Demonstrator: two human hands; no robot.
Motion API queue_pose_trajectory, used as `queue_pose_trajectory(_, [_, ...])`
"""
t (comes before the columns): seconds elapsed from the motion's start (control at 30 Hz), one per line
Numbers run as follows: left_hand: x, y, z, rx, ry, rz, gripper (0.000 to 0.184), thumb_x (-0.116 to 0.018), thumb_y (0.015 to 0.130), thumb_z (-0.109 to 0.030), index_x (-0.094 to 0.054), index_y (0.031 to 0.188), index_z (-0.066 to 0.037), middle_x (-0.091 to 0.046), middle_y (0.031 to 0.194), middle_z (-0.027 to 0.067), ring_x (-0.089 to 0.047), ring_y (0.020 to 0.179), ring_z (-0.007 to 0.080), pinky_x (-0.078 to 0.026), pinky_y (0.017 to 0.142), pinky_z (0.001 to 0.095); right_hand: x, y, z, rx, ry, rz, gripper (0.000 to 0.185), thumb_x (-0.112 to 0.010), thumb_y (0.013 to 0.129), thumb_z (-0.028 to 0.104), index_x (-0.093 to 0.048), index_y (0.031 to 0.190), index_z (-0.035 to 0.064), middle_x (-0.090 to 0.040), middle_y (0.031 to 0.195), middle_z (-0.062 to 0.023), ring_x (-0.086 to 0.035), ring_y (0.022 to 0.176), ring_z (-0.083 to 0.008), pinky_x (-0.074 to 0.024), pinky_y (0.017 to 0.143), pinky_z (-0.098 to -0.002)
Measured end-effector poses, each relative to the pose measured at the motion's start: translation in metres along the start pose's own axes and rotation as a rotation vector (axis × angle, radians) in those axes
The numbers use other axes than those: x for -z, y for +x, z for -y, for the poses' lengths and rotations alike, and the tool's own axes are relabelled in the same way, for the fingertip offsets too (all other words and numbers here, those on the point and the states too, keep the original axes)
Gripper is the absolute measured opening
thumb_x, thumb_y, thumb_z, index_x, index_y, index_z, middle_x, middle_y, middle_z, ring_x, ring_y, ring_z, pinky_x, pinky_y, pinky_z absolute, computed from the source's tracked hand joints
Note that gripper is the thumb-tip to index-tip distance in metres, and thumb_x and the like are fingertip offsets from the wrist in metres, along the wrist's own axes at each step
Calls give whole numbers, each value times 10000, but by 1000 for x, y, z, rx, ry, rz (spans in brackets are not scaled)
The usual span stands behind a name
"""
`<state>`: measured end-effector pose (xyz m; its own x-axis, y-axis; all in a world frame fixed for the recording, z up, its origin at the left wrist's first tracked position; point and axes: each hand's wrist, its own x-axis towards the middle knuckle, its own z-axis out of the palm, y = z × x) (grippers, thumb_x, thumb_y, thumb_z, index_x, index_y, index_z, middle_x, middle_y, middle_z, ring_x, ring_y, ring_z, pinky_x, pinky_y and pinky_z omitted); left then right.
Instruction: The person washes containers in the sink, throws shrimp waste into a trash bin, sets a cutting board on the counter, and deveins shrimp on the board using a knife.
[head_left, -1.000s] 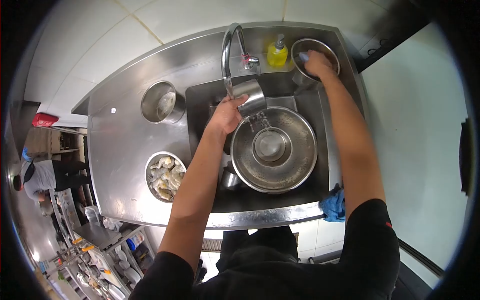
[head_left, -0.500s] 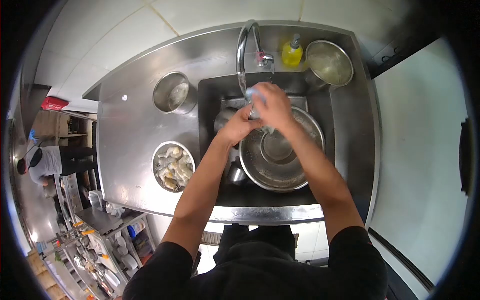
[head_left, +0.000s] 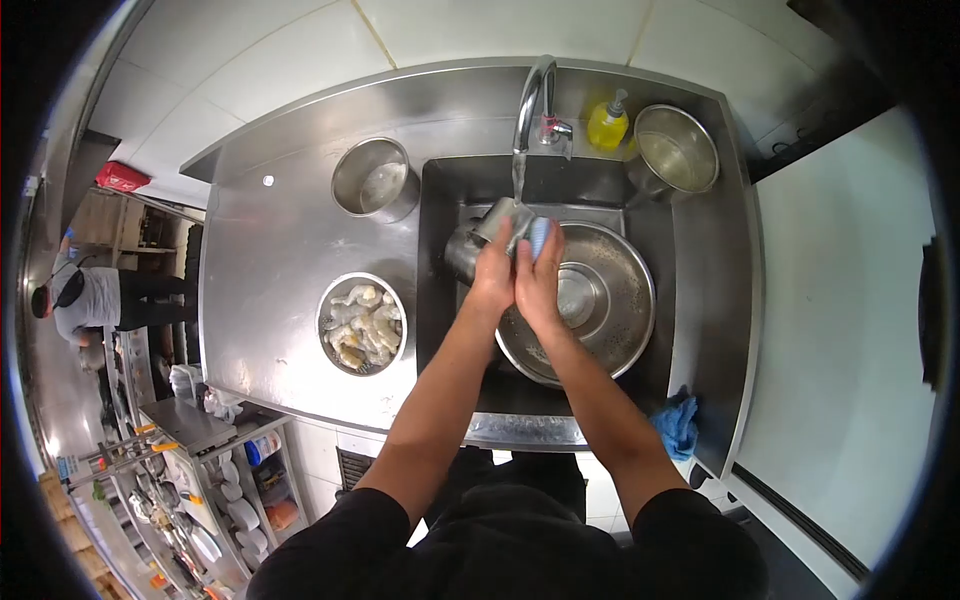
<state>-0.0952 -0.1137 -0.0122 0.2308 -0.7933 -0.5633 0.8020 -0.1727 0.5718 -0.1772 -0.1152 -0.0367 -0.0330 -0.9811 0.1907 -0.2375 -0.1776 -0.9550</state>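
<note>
Over the sink, my left hand (head_left: pixel 495 265) is wrapped round a small metal cup (head_left: pixel 506 218), tilted beneath the running faucet (head_left: pixel 523 110). Close against it, my right hand (head_left: pixel 541 275) holds a light blue sponge (head_left: pixel 540 236) at the cup's mouth. Water falls onto the cup. Below and right of my hands a wide metal bowl (head_left: pixel 625 345) rests in the sink, with a smaller round dish (head_left: pixel 580 296) inside. Another metal pot (head_left: pixel 462 252) lies in the sink to the left, partly hidden.
Left of the sink stand a metal pot (head_left: pixel 347 178) and a bowl of peeled-looking seafood (head_left: pixel 362 328). A yellow soap bottle (head_left: pixel 607 126) and a pot of cloudy liquid (head_left: pixel 677 150) are behind it. A blue cloth (head_left: pixel 677 428) hangs at the front edge. A person (head_left: pixel 90 300) stands far left.
My right hand has come from the pot at the back right to the cup, bringing the sponge. My left hand has kept the cup under the faucet and turned it.
</note>
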Motion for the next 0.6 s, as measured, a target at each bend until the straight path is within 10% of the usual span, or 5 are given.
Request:
queue_pose_trajectory(0.13, [-7,-12,-9,39,346,-14,753,-500,1047,-621,-593,1331,70,-662,1266,144,-635,1139,249,-512,998,372,26,39,31,468,-274,321,365,-606,995,144,-581,1318,-24,-588,1348,-233,-511,1297,-476,-386,1128,-512])
queue_pose_trajectory(0.23, [2,-10,-11,-61,712,-131,821,-513,1042,-627,-543,1325,144,-646,1295,187,-635,1140,246,-501,965,348,26,65,33,0,-97,396,368,-576,1031,267,-639,1258,-16,-629,1316,-233,-578,1234,-423,-436,1068,-448])
queue_pose_trajectory(0.6, [22,-23,-1,36,-106,211,636,-474,1078,-540,-544,1432,-16,-617,1422,116,-563,1327,306,-422,1148,516,55,40,-13,-1030,1028,478,623,-574,1046,504,-503,1486,69,-599,1442,-81,-574,1299,-265,-439,1122,-424])
